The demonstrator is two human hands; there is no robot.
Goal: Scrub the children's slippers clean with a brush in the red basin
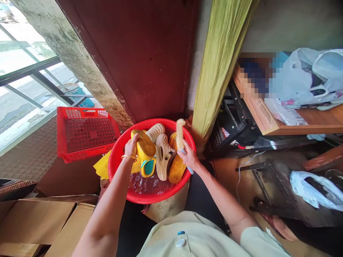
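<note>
My left hand (pixel 131 147) is closed around a yellow slipper (pixel 146 145), its ridged sole turned up, over the left half of a red basin (pixel 118 142). In my right hand (pixel 189 155) is a scrub brush (pixel 179 135) with cream bristles and a pale blue handle, held upright near the basin's right rim. Water (pixel 150 185) shows in the basin's lower part. Between my hands lies a beige clog (pixel 163 157) on its side. A whitish clog (pixel 156 132) is behind it, a yellow slipper with a teal footbed (pixel 148 167) in front, and yellow-orange soles (pixel 177 169) at the right.
A red plastic crate (pixel 87 134) stands left of the basin, with cardboard boxes (pixel 40 221) nearer me. Behind are a dark red door (pixel 139 53) and a yellow-green curtain (pixel 214 71). At right, a wooden table (pixel 308 125) bears plastic bags; a person's foot (pixel 284 228) is below.
</note>
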